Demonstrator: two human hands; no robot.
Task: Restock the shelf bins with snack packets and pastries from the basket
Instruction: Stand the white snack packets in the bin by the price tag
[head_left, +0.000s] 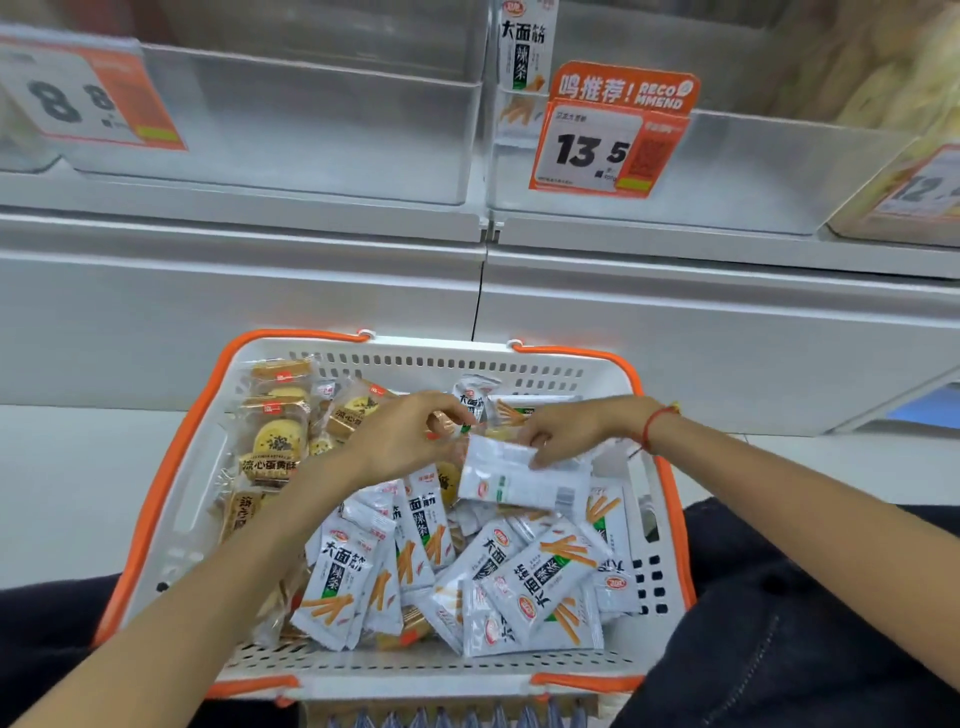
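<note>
Two hands (410, 434) (566, 431) grip packet (519, 480) over basket (171, 499).

Basket (655, 470) sits in front of the shelf unit, between the person's legs. Pastries (278, 441) lie in basket's left part, snack packets (511, 577) piled centre to right. Both hands are over basket's far half: left hand (410, 434) left of right hand (563, 431), w/ one packet (519, 480) just below right hand, on top of pile. Shelf bins above/behind basket: left bin (311, 124), centre bin (753, 171), right bin (893, 208). Price tag (605, 150) hangs on centre bin front; another tag (88, 96) at left.
</note>
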